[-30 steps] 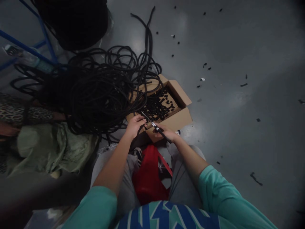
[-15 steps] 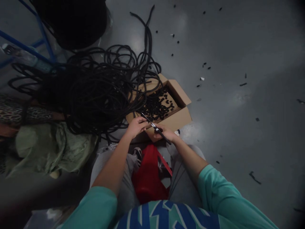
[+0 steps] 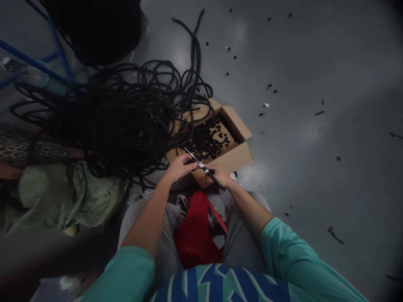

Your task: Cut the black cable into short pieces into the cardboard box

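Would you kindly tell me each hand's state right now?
Left hand: fingers curled beside the blade; grip cannot be told.
Right hand: closed, holding the black-handled tool.

single head-worn view, looking forward and steeply down past the wearer's chest, forearms at mid-range, floor beyond

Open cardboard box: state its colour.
The open cardboard box is light brown, clearest in the head view.
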Available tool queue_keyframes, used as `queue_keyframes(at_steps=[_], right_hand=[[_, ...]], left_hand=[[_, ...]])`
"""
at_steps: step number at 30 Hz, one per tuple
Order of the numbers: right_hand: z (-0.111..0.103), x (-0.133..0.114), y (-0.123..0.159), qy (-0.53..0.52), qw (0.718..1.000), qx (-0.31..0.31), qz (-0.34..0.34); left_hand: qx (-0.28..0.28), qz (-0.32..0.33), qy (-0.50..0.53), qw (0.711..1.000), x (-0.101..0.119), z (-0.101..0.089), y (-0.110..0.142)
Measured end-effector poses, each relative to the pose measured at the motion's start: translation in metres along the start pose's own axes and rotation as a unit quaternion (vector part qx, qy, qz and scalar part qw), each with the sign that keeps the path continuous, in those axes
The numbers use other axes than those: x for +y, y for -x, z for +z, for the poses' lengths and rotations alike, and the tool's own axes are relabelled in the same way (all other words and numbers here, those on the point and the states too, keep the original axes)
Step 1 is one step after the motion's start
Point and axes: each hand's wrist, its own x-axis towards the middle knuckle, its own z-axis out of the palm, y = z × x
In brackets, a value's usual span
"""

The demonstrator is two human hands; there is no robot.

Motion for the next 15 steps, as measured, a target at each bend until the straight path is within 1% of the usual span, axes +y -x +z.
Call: queue_keyframes(at_steps=[5,9,13,15], right_hand=[[0.001,-0.001,-0.001,-0.026,1.000,0.013,0.011],[0.002,0.001,-0.002,-0.053,0.998,0.014,0.021],[0.003,0.003,0.000,-0.096,0.992,-0.044,0.065],[0.002,0.002,0.001,-0.113,0.989,-0.066,0.063]], left_hand=[[0.044,0.026,-0.056,0.997,-0.009,-0.002,-0.005],[0.057,0.065,-0.129,0.988,-0.016,-0.004,-0.008],[0.076,0.078,-0.171,0.979,-0.018,-0.006,-0.008],[0.075,0.077,-0.182,0.977,-0.019,-0.006,-0.007]])
